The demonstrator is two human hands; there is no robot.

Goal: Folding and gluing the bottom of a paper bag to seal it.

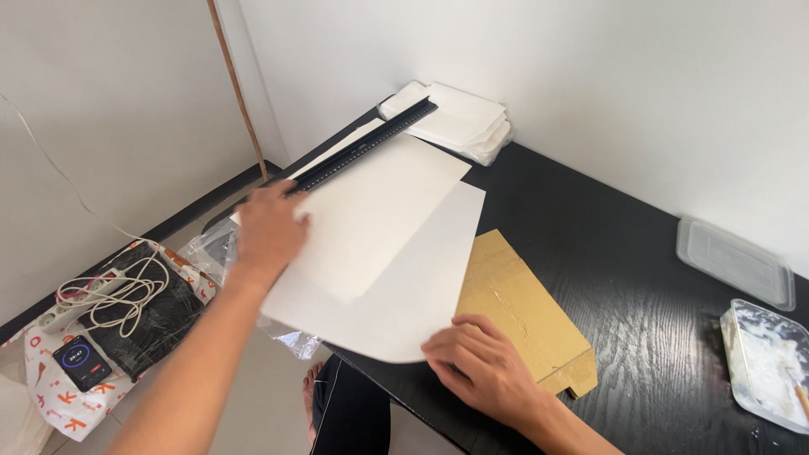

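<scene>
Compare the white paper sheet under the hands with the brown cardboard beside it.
The paper is white and smooth; the cardboard is brown, creased and notched at its edge. The paper is larger and overlaps the cardboard's left edge. The left hand presses flat on the paper, while the right hand rests where the two meet. Both lie flat on the black table.

Left hand (268, 226) flat on large white paper sheets (379, 253), fingertips by a long black ruler (364, 145). Right hand (484, 362) pressing the sheets' near corner beside flat brown cardboard (527, 312). All on a black wood-grain table (640, 278); clear plastic tub of white paste (767, 358) far right.
</scene>
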